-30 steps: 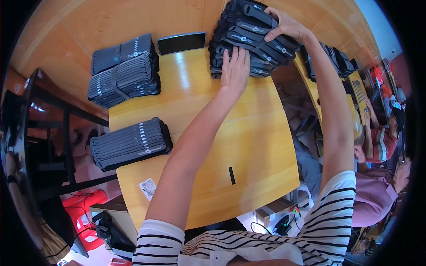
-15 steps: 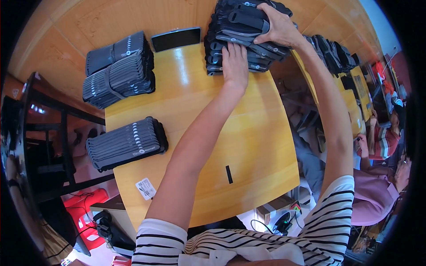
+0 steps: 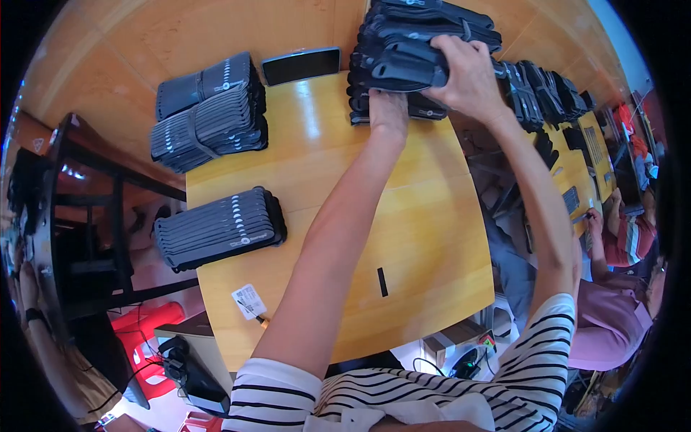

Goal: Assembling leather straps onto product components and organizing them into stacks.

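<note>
A tall pile of flat black pouches point(image 3: 403, 43) sits at the far edge of a yellow wooden table point(image 3: 425, 237). My right hand point(image 3: 468, 75) grips pouches on the pile's right side, fingers curled over the top ones. My left hand point(image 3: 389, 111) presses flat against the pile's near side, fingers partly tucked under the lower pouches. Both arms reach forward across the table in short striped sleeves.
Two more stacks of black pouches lie on the left: one far left point(image 3: 209, 111), one nearer point(image 3: 219, 227). A dark tablet point(image 3: 301, 65) lies at the far edge. A small black strip point(image 3: 382, 281) and a paper tag point(image 3: 249, 301) rest near me. Another person point(image 3: 619, 237) sits right.
The pile and both hands sit higher and more central in view. My right hand has closed further over the top pouches; my left hand stays against the pile's near side.
</note>
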Demonstrator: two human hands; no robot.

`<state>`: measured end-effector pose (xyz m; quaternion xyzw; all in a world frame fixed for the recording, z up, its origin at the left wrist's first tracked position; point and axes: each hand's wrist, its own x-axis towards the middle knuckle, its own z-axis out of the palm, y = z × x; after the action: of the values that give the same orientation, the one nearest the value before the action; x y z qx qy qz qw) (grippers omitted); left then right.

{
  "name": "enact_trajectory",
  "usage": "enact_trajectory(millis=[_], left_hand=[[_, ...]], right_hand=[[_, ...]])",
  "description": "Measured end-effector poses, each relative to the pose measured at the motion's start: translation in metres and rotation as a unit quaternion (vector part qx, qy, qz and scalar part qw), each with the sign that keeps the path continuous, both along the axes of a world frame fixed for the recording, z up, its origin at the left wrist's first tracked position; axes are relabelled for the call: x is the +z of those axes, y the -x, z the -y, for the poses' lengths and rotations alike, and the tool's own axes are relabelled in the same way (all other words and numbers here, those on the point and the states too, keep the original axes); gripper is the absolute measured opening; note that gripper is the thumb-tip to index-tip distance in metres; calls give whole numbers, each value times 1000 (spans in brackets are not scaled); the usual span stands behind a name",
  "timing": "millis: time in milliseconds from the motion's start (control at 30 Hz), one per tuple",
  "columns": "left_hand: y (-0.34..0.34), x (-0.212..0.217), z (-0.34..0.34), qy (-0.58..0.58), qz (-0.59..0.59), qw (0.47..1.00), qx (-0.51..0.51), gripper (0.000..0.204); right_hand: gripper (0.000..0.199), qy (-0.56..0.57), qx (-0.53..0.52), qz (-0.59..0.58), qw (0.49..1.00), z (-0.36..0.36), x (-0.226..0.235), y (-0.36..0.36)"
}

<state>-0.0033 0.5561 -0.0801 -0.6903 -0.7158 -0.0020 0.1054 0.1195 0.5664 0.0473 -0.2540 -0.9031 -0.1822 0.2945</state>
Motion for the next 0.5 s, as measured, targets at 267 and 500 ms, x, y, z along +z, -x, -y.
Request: enact_trajectory(millis=[267,500], left_hand=[[-2,13,17,-64,31,997,-16,57],[-3,11,16,-100,43,994,-18,55]], right_hand=[[67,329,3,-31,944,-69,38,-30],[66,466,39,-9,884,-106,43,-31]])
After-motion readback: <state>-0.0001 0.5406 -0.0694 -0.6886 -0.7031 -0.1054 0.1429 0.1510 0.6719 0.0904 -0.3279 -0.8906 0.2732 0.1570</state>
